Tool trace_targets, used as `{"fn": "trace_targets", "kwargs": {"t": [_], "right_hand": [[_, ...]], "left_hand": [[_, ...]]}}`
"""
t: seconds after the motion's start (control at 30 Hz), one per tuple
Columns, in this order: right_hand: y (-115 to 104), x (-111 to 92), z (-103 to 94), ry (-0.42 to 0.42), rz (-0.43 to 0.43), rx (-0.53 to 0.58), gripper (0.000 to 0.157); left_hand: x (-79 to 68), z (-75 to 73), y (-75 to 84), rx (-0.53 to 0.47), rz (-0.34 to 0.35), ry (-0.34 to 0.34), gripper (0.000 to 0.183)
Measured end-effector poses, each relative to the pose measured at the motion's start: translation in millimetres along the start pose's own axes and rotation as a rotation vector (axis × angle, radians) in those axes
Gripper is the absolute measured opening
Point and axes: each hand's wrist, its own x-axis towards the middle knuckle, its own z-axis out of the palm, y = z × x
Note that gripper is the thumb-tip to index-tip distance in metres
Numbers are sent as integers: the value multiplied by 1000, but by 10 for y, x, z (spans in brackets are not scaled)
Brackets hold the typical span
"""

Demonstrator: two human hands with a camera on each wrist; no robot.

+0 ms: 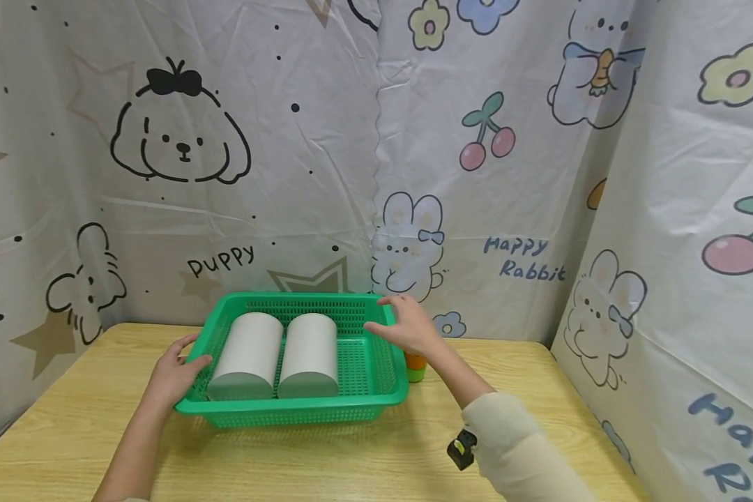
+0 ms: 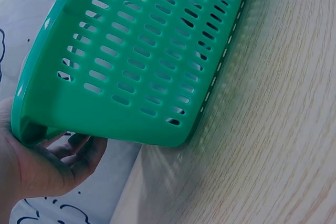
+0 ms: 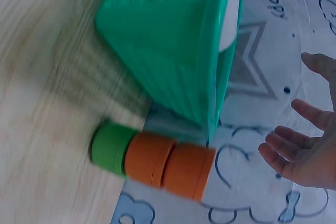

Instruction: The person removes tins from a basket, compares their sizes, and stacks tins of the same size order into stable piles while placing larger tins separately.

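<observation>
A green plastic basket [image 1: 295, 403] with slotted walls is on the wooden table. Two white cylinders [image 1: 247, 352] lie side by side in its left and middle part. My left hand [image 1: 172, 373] grips the basket's left rim, thumb on top; in the left wrist view its fingers curl beneath the rim of the basket [image 2: 47, 106]. Over the basket's right rim, my right hand [image 1: 412, 328] is raised with spread fingers and holds nothing. The right wrist view shows that hand [image 3: 312, 148] apart from the basket [image 3: 163, 40].
Just right of the basket stands a stack of orange and green cup-like pieces [image 3: 152, 158], partly hidden behind my right hand in the head view. A printed cloth [image 1: 314, 174] hangs behind the table [image 1: 477, 390] and along its right side.
</observation>
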Motion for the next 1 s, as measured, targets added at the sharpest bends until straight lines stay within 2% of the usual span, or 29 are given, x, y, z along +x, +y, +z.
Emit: {"fn": "trace_targets", "kwargs": {"t": [0.27, 0.6, 1.0], "right_hand": [[-169, 31, 294, -56, -10, 38, 56], [-227, 96, 677, -107, 122, 176, 60], [-308, 141, 995, -70, 252, 339, 72]], "left_hand": [[8, 0, -7, -5, 2, -3, 70], [6, -4, 0, -1, -1, -8, 71], [15, -1, -19, -14, 3, -6, 71]]}}
